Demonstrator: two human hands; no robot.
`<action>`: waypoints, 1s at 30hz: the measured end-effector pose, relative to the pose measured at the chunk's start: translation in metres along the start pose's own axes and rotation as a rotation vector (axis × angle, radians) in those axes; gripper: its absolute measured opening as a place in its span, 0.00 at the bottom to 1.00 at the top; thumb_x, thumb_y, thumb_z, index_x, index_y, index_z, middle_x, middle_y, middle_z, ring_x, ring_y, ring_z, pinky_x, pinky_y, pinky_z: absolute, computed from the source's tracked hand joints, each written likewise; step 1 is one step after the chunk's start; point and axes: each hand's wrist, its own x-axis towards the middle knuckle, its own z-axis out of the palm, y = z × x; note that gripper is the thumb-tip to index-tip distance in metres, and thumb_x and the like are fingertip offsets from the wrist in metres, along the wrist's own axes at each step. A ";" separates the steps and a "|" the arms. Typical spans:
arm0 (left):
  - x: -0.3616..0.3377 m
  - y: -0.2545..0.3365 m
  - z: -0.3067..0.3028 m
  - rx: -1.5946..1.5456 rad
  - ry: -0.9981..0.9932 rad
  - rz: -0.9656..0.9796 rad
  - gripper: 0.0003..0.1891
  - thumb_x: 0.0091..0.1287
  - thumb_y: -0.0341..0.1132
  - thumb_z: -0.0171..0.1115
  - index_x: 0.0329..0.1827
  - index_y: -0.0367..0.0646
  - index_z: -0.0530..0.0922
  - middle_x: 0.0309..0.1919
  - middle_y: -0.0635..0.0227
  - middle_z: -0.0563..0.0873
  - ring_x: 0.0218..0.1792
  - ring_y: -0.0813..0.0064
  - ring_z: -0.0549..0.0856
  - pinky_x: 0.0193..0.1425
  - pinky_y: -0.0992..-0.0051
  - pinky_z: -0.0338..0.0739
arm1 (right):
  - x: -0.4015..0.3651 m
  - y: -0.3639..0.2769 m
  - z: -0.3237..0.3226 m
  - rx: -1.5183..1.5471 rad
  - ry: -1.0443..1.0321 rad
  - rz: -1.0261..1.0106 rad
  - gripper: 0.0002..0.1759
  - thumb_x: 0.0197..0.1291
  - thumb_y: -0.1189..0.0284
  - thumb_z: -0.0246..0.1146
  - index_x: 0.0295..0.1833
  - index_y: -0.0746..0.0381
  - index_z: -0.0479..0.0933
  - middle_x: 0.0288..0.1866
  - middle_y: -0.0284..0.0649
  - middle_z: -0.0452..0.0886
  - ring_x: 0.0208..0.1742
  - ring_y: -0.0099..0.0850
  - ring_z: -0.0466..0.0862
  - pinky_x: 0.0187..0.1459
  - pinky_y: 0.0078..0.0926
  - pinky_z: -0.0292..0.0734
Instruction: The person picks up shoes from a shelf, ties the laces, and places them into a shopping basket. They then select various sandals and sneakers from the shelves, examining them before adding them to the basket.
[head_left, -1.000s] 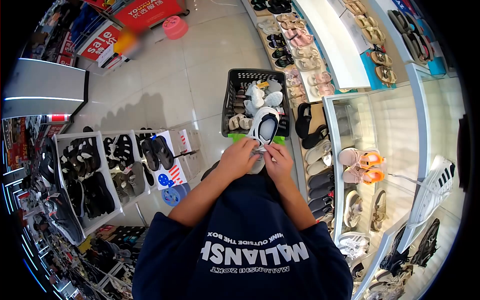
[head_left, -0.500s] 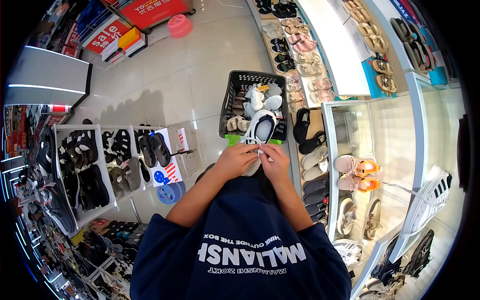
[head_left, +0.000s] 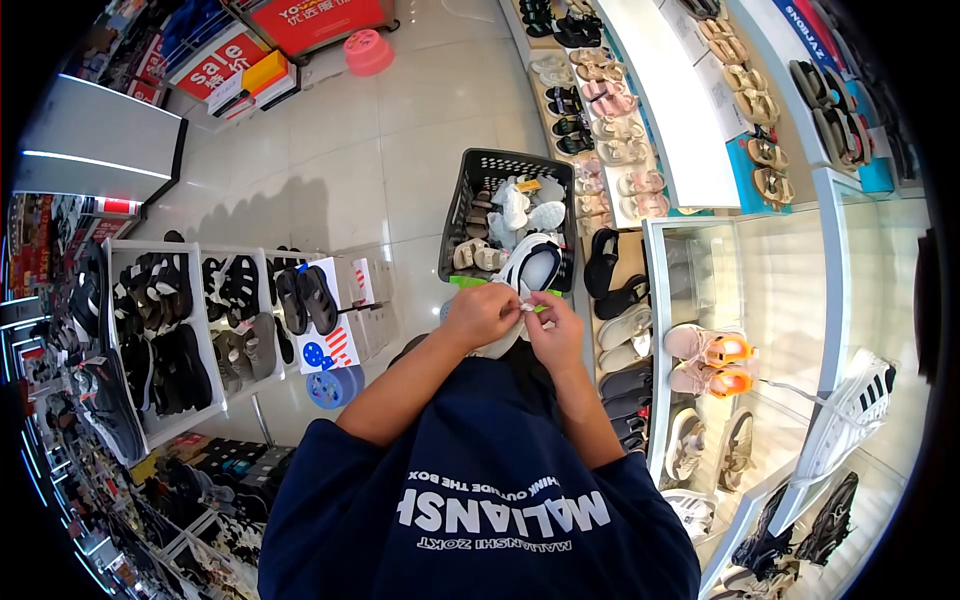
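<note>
I hold a white shoe with a dark inside (head_left: 530, 270) in front of my chest, toe pointing away over the basket. My left hand (head_left: 482, 315) grips its near end from the left. My right hand (head_left: 555, 335) pinches something small and white at the same end, with fingertips of both hands touching. Just beyond stands a black plastic basket (head_left: 462, 200) on the floor, holding several pale shoes and sandals. Much of the shoe's heel is hidden by my fingers.
Tiered shelves of sandals and sneakers (head_left: 620, 150) run along the right, with glass shelves carrying pink-orange shoes (head_left: 710, 345). A low white rack of dark sandals (head_left: 200, 320) stands at the left. Open tiled floor (head_left: 330, 160) stretches ahead toward red sale signs (head_left: 205, 65) and a pink stool (head_left: 368, 50).
The view has tilted slightly, so basket and shelves sit lower in frame. My hands have stayed on the shoe, fingers drawing closer together at its near end.
</note>
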 end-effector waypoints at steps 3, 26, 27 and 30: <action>-0.002 0.004 0.003 -0.130 0.021 -0.112 0.11 0.52 0.30 0.76 0.35 0.46 0.81 0.25 0.68 0.84 0.25 0.70 0.86 0.29 0.70 0.80 | -0.005 0.010 -0.001 0.191 -0.076 0.157 0.18 0.62 0.83 0.68 0.58 0.65 0.79 0.43 0.38 0.87 0.25 0.15 0.78 0.27 0.17 0.73; -0.010 -0.028 -0.032 -0.255 -0.172 -0.082 0.10 0.61 0.38 0.77 0.35 0.43 0.85 0.29 0.63 0.87 0.31 0.60 0.87 0.37 0.65 0.81 | 0.001 -0.021 -0.004 -0.234 -0.128 0.005 0.04 0.60 0.78 0.74 0.37 0.64 0.85 0.37 0.40 0.90 0.32 0.28 0.88 0.55 0.37 0.83; -0.009 -0.028 -0.034 -0.261 -0.199 -0.072 0.11 0.61 0.39 0.77 0.34 0.43 0.85 0.29 0.63 0.87 0.31 0.59 0.87 0.38 0.65 0.81 | 0.002 -0.021 -0.005 -0.332 -0.090 -0.162 0.04 0.60 0.77 0.74 0.36 0.64 0.85 0.36 0.40 0.90 0.32 0.31 0.89 0.61 0.44 0.83; -0.004 -0.033 -0.043 -0.217 -0.268 -0.040 0.11 0.62 0.40 0.76 0.34 0.43 0.85 0.30 0.62 0.87 0.32 0.59 0.87 0.38 0.64 0.81 | -0.001 -0.029 -0.012 -0.386 -0.104 -0.119 0.06 0.58 0.76 0.74 0.41 0.61 0.85 0.31 0.42 0.86 0.33 0.43 0.87 0.69 0.52 0.76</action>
